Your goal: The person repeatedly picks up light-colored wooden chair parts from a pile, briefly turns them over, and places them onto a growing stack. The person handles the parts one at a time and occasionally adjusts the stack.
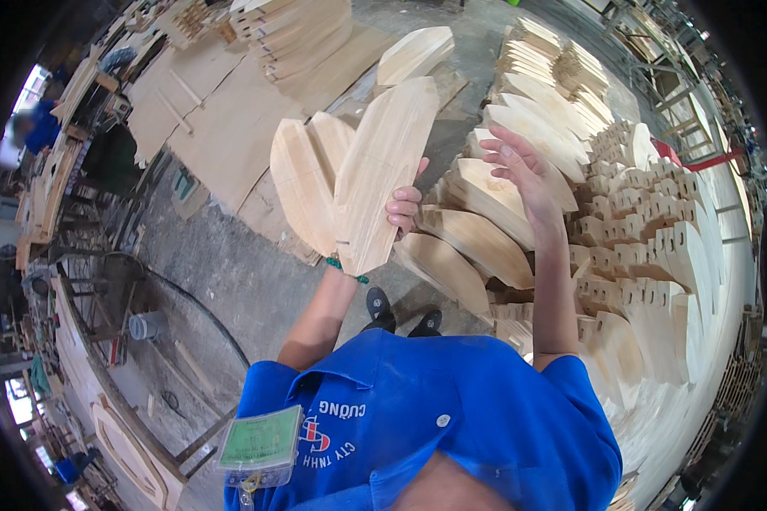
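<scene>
My left hand (406, 207) is wrapped around the edge of a pale wooden panel (388, 170) with angled ends, held up in front of me. Its palm is hidden behind the wood. Fanned out beside it on the left are more such panels (301, 183); I cannot tell whether my fingers grip them too. A green bead bracelet shows on my left wrist. My right hand (520, 162) is raised with fingers apart and nothing in it. Below and around it lie rows of similar wooden panels (477, 243), leaning on one another.
Several stacks of notched wooden pieces (639, 230) fill the right side. At the top left, more panels (302, 38) rest on brown sheets (204, 128) on the concrete floor. A white bucket (147, 324) and a dark hose (204, 311) are at the left. Far left is another person (38, 128).
</scene>
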### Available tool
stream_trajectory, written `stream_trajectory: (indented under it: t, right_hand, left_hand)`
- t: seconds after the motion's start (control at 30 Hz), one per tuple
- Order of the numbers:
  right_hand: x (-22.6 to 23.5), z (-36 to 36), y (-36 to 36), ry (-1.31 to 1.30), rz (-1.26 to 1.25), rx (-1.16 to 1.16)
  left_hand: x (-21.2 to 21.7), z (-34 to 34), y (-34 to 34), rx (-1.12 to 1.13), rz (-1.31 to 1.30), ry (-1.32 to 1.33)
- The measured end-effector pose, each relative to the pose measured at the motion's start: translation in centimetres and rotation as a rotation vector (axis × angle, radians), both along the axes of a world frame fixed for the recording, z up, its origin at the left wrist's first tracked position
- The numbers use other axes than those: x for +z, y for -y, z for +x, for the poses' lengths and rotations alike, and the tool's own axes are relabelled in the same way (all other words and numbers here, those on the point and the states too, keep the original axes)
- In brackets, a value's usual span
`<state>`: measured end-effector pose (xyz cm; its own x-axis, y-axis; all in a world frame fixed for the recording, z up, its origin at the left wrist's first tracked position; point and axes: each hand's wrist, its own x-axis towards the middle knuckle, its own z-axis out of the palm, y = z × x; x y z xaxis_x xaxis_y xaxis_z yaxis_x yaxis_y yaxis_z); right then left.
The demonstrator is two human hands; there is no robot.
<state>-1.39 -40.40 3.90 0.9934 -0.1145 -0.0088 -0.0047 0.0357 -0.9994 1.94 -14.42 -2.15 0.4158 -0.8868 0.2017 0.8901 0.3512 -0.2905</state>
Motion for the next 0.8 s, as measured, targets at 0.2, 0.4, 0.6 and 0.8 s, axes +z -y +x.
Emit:
stream_trajectory:
  t: [0.2, 0.4, 0.6, 0.8]
  right_hand:
    - [0.0, 0.8, -3.2, 0.181, -0.547, 0.096]
    - [1.5, 1.6, -6.3, 0.658, -1.469, 0.285]
    - [1.2, 2.8, -6.9, 0.083, -0.913, 0.629]
    - [-10.1, 6.5, -10.8, -0.022, -0.282, 0.111]
  left_hand:
    - [-0.6, -0.8, -1.7, -0.031, 0.185, 0.085]
    - [-3.8, -2.0, -3.2, -0.066, 0.429, 0.309]
    - [-3.2, 1.1, -9.2, -0.225, 0.907, 0.676]
    - [-4.8, 3.4, -16.8, 0.883, 1.919, 0.482]
